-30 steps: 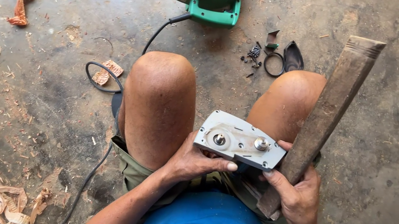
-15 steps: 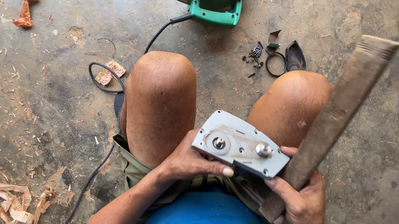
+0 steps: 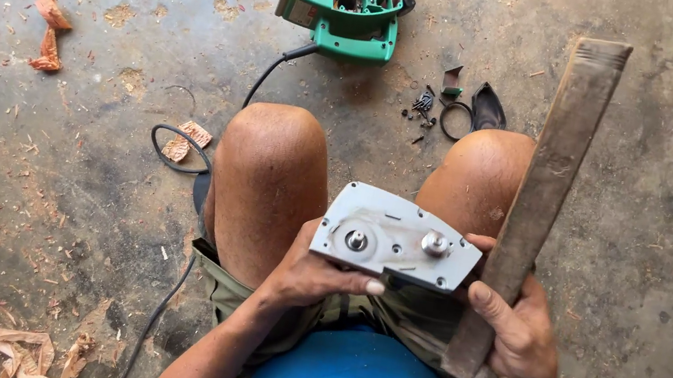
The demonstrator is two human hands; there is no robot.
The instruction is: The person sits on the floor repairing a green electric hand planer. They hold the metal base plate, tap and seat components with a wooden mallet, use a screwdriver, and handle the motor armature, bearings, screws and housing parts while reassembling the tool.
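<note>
A grey metal machine part (image 3: 397, 238) with two round shafts on its face rests over my lap between my knees. My left hand (image 3: 313, 277) grips its near left edge, thumb along the lower rim. My right hand (image 3: 517, 324) touches its right end and also wraps around a long weathered wooden plank (image 3: 542, 192) that leans across my right knee. The plank hides some of my right fingers.
A green power tool housing (image 3: 350, 9) lies on the concrete floor ahead, its black cord (image 3: 177, 162) trailing back past my left knee. Small screws, a ring and a black piece (image 3: 455, 109) lie near my right knee. Wood shavings (image 3: 10, 344) litter the left.
The grey part has tilted slightly and shifted a little toward my right hand. The plank stands a bit more upright. Both hands keep their grip.
</note>
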